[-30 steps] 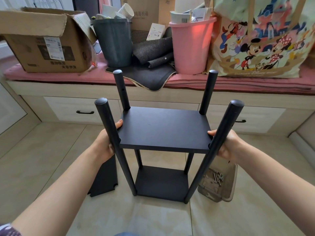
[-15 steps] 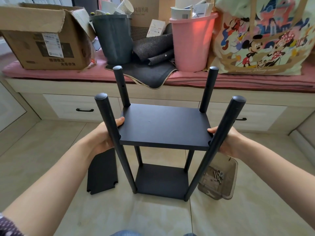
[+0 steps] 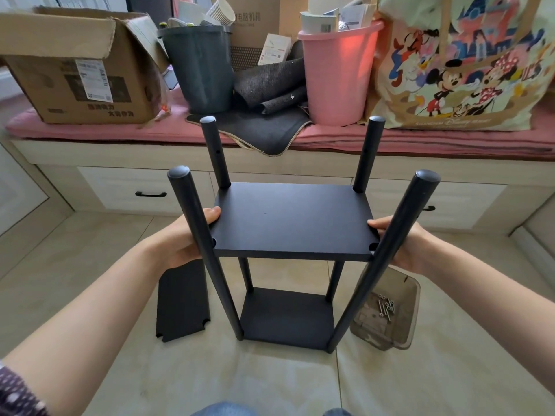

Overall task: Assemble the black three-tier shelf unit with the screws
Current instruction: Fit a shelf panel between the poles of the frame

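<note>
Left hand (image 3: 183, 238) and right hand (image 3: 405, 244) grasp middle shelf (image 3: 292, 222); bag (image 3: 462, 61) reads "Disney"; screws (image 3: 386, 307) in tray (image 3: 402, 334).

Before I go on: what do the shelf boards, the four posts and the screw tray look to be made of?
Middle shelf board: probably laminated wood board, matte black, with a flat face and a thin square edge. Posts: smooth round tubes with a satin black finish and capped ends; metal or plastic, I cannot tell which. Screw tray: smoky translucent plastic, with the floor showing through it. Screws: bright silvery metal.
</note>
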`<action>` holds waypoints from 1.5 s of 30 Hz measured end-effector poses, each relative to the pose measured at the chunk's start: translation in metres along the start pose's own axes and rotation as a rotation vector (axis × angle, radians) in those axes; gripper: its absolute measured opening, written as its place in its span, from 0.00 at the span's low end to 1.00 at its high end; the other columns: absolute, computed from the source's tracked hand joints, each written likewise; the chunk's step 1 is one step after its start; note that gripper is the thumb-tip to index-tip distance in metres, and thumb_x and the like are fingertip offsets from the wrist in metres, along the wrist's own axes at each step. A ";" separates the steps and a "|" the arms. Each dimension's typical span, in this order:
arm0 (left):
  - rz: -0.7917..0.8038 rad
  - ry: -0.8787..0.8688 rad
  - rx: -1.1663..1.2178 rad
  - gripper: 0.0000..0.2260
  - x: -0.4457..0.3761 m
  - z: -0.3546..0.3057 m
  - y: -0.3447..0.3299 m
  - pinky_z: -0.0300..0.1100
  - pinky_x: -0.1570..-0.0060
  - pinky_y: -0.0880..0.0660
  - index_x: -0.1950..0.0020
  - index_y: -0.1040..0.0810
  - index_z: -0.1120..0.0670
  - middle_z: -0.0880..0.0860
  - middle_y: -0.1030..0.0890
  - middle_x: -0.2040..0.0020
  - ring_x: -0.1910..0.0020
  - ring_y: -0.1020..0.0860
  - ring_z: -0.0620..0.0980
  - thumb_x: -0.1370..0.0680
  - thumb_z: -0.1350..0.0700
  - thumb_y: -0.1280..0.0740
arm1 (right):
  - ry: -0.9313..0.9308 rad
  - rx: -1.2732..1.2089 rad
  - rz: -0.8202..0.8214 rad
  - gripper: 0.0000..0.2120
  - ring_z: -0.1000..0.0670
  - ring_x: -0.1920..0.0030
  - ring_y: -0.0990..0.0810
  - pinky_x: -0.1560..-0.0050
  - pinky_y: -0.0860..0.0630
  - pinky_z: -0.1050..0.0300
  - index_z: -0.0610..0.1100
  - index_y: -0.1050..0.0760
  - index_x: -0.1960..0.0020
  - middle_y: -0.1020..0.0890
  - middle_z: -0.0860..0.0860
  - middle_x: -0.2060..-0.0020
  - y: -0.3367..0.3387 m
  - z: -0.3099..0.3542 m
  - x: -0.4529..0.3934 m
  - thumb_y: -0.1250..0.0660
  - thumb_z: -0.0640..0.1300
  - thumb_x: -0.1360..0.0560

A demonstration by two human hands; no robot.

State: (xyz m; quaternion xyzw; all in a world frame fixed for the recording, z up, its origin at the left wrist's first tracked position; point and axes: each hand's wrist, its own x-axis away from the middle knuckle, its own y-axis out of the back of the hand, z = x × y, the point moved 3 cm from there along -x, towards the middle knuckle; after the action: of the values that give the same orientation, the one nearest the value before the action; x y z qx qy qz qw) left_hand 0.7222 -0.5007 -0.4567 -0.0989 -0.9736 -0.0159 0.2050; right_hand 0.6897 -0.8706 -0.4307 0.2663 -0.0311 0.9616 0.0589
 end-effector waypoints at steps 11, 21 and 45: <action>-0.002 0.045 -0.028 0.22 -0.011 0.031 0.003 0.54 0.48 0.21 0.34 0.23 0.57 0.62 0.21 0.37 0.46 0.19 0.58 0.22 0.44 0.32 | -0.077 0.026 0.059 0.10 0.43 0.67 0.18 0.73 0.21 0.56 0.34 0.27 0.45 0.20 0.40 0.58 0.010 -0.030 -0.030 0.34 0.39 0.23; 0.031 0.042 0.112 0.24 -0.027 0.064 0.006 0.50 0.49 0.19 0.34 0.20 0.52 0.55 0.18 0.38 0.41 0.17 0.55 0.26 0.40 0.29 | -0.160 -0.022 0.052 0.08 0.44 0.70 0.19 0.75 0.22 0.57 0.36 0.29 0.46 0.21 0.40 0.58 0.010 -0.059 -0.046 0.35 0.38 0.23; 0.064 0.074 0.249 0.25 -0.048 0.099 0.007 0.44 0.59 0.18 0.44 0.14 0.49 0.55 0.17 0.39 0.44 0.16 0.54 0.36 0.38 0.21 | -0.160 0.003 0.061 0.08 0.44 0.67 0.16 0.72 0.22 0.55 0.34 0.25 0.50 0.18 0.41 0.58 0.019 -0.093 -0.081 0.34 0.40 0.22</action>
State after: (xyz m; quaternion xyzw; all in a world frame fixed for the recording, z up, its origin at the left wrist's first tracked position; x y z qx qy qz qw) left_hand 0.7270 -0.4958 -0.5669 -0.1032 -0.9562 0.1080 0.2517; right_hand 0.7087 -0.8884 -0.5523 0.3414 -0.0426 0.9386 0.0265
